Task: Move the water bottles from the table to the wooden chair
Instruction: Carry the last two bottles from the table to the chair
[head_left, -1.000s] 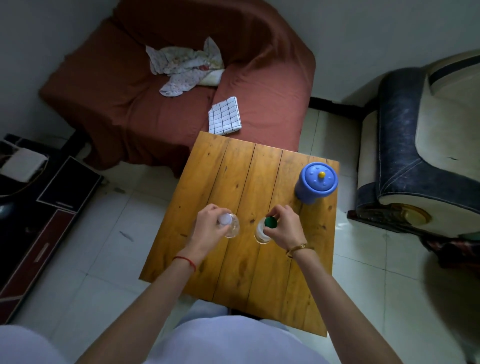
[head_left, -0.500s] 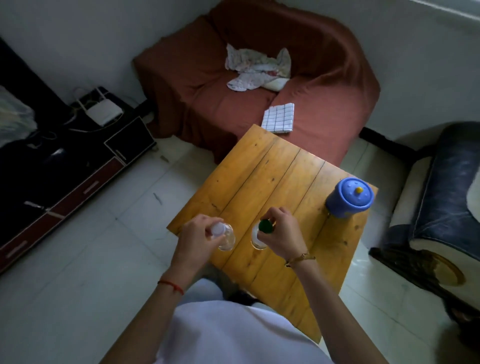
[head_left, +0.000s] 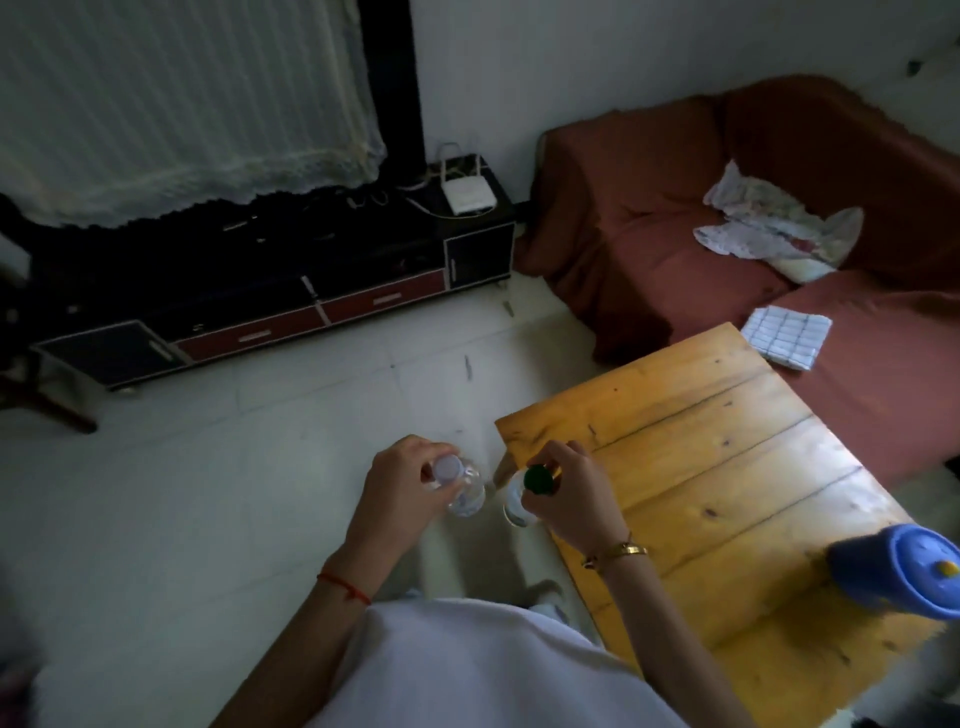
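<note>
My left hand (head_left: 402, 486) grips the neck of a clear water bottle with a white cap (head_left: 462, 491). It hangs over the white floor, left of the table. My right hand (head_left: 569, 493) holds a second clear bottle with a green cap (head_left: 537, 480) by its top, right at the near left corner of the wooden table (head_left: 727, 467). Both bottles are upright and seen from above, so their lower parts are mostly hidden. A dark wooden leg (head_left: 47, 400) at the far left edge may belong to the chair; I cannot tell.
A blue lidded jug (head_left: 904, 571) stands on the table's right side. A red-covered sofa (head_left: 649, 234) with cloths and a checked towel (head_left: 784, 335) lies behind the table. A low black and red cabinet (head_left: 270, 312) with a white router (head_left: 467, 197) lines the wall.
Both bottles have come up off the table and moved left with my hands. My view has swung left, bringing the cabinet and curtain into sight.
</note>
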